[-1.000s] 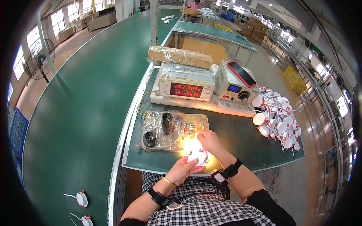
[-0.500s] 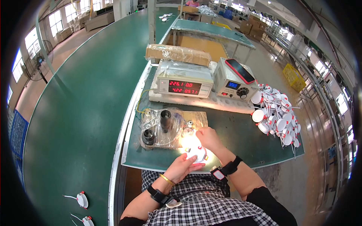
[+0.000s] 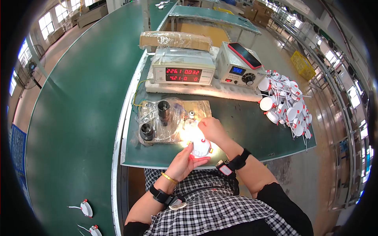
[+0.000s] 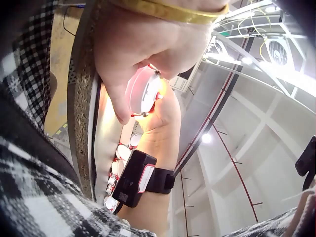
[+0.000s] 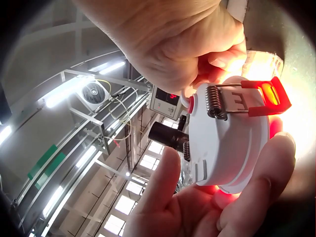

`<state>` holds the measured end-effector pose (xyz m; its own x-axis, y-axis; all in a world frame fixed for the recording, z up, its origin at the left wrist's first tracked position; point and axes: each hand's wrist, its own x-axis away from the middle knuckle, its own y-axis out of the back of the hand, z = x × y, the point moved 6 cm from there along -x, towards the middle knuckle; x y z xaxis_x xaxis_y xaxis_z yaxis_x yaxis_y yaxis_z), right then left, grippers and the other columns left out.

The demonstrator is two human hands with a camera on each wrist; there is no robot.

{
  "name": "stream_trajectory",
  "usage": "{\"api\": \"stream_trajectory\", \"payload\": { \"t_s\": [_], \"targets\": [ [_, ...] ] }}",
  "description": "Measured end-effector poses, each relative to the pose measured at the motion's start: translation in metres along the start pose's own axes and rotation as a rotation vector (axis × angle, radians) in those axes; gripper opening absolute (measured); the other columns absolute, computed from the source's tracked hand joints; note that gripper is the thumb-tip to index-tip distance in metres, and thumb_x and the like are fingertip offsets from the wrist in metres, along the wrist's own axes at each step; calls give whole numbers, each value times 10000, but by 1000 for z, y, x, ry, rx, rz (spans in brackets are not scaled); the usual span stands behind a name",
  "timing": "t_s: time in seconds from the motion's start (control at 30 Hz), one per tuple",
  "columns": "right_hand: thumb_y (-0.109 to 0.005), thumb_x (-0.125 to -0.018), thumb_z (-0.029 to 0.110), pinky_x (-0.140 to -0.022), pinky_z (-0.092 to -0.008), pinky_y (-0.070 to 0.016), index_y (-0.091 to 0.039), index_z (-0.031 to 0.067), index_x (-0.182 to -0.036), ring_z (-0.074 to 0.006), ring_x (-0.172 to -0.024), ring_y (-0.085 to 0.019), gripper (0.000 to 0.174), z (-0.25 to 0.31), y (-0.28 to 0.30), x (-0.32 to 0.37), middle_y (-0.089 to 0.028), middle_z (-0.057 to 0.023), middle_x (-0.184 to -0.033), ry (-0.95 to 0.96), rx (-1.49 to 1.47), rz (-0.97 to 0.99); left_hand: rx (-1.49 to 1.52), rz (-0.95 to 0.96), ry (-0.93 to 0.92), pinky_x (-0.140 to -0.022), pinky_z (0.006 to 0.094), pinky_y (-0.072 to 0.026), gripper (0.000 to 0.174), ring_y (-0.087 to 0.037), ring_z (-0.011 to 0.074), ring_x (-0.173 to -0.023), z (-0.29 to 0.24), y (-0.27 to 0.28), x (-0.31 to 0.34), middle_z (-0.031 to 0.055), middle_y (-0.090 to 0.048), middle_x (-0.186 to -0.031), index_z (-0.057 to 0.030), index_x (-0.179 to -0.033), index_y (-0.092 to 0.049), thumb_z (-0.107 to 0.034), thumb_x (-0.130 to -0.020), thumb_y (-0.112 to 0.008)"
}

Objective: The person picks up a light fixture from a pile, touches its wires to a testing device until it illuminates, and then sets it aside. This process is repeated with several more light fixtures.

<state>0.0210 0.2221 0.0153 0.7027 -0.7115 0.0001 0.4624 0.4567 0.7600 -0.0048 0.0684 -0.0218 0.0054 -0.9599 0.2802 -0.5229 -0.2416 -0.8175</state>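
A round white downlight [image 3: 201, 147] with red-tipped spring clips is held in the left hand [image 3: 182, 163], glowing brightly. In the right wrist view, the left hand's fingers [image 5: 276, 168] curl round the downlight's rim while its thumb stands up beside the white housing [image 5: 217, 143]. The right hand [image 3: 214, 131] is closed at the far side of the downlight. Its curled fingers grip the short white cable [image 5: 185, 94] leaving the housing by a red grommet; the cable's end is hidden. Beyond lies a plastic-wrapped board [image 3: 173, 131] with black sockets [image 3: 163, 112].
A power meter [image 3: 183, 72] with red digits and a grey control box [image 3: 240, 69] carrying a phone [image 3: 245, 55] stand on white foam behind. Several downlights are heaped in a pile [image 3: 289, 104] at right. More downlights [image 3: 86, 208] lie on the green conveyor [image 3: 75, 129] at left.
The head view has tipped downward. The left thumb has slid from the downlight's back to its edge. The meter's digits have changed; the right hand keeps its place at the cable.
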Motion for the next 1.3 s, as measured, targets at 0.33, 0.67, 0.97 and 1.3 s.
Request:
{"api": "stream_trajectory", "payload": {
  "t_s": [0.33, 0.67, 0.97, 1.3],
  "targets": [
    [-527, -891, 329, -687, -439, -489, -614, -11, -794, -403, -783, -605, 364, -12, 44, 11, -630, -212, -792, 36, -263, 7, -139, -164, -74, -884, 427, -529, 502, -597, 376, -1055, -11, 12, 50, 230, -534, -1245, -17, -1349, -356, -380, -1004, -341],
    [-493, -823, 104, -798, -412, -474, -646, 53, -856, -289, -922, -591, 165, -199, 202, -38, -623, -107, -916, -40, 893, -527, -33, -442, -1076, -1038, 322, -407, 426, -520, 240, -1142, -100, 85, 262, 174, -507, -1296, 36, -1316, -427, -181, -952, -470],
    [-537, -783, 80, -686, -390, -518, -662, 63, -841, -270, -849, -615, 139, -188, 209, -38, -639, -106, -870, 16, 1025, -431, 317, -733, -846, -872, 247, -483, 424, -546, 208, -1093, -81, 123, 251, 144, -518, -1307, -1, -1337, -433, -231, -980, -422],
    [-568, -899, 77, -740, -280, -510, -595, -16, -1030, -193, -834, -668, 163, -73, 201, 21, -676, -129, -930, 293, -261, -584, -524, -482, -589, -641, 232, -476, 212, -619, 143, -795, -102, -3, 89, 54, -612, -875, -39, -1060, -561, -217, -956, -510]
  ]
}}
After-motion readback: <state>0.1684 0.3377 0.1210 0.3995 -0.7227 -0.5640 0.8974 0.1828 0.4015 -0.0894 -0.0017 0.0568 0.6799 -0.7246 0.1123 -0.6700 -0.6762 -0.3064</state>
